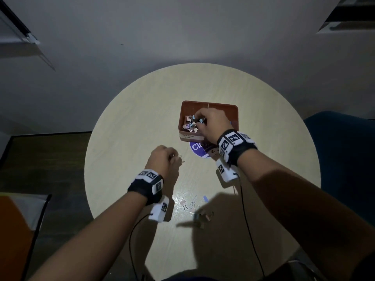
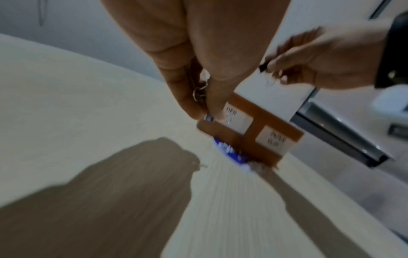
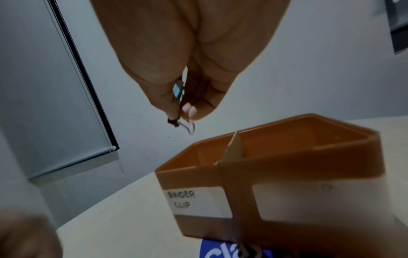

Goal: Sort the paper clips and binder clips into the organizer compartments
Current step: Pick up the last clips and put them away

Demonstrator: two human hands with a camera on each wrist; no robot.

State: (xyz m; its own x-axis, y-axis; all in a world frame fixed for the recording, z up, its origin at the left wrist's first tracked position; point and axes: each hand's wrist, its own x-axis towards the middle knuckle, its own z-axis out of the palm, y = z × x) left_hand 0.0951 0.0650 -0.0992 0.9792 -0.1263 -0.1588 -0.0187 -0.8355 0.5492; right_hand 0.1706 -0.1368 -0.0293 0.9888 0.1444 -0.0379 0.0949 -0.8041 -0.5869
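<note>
Head view: the right hand (image 1: 211,123) hangs over the organizer (image 1: 209,104)'s left, binder-labelled compartment, pinching a blue binder clip (image 3: 178,90) — poised, I judge, to drop it; the left hand (image 1: 162,159) pinches paper clips (image 2: 198,92) just above the table (image 1: 121,138) — more clips (image 1: 194,203) lie unsorted nearer the person

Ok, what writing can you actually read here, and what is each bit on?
"BINDER CLIP": white label on the front of the brown organizer, left compartment.
"Cla", rest hidden: blue round sticker on the table, partly under the organizer.
Right compartment's label: too blurred to read.
Square markers on the wristbands: coded patterns, no words.
</note>
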